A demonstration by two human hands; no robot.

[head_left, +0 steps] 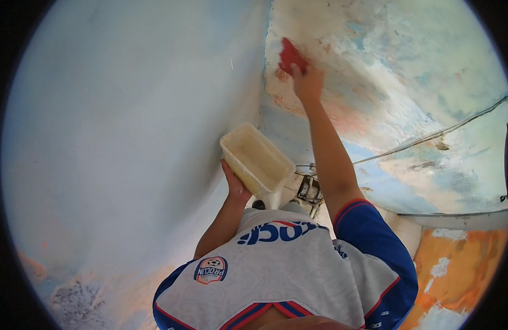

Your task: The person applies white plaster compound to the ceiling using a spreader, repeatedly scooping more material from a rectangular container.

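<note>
My left hand (pixel 236 184) grips a cream rectangular plastic tub (pixel 228 144) from its left side and below. The tub is tilted so its open top faces me, and its inside looks pale and smeared. Up at the far wall (pixel 369 60), my right hand (pixel 307 82) is stretched out, fingers closed round a red hand-sized piece (pixel 290 55). Motion smears that red piece, so whether it is a cloth or a spreader I cannot make out. It lies against the patchy surface just right of the wall corner.
A pale blue wall (pixel 116 110) stands close on my left. Across the right wall runs a thin cable (pixel 435 133). Dark metal gear (pixel 309 188) sits on the floor below, near my feet. An orange surface with white patches (pixel 457 269) shows at lower right.
</note>
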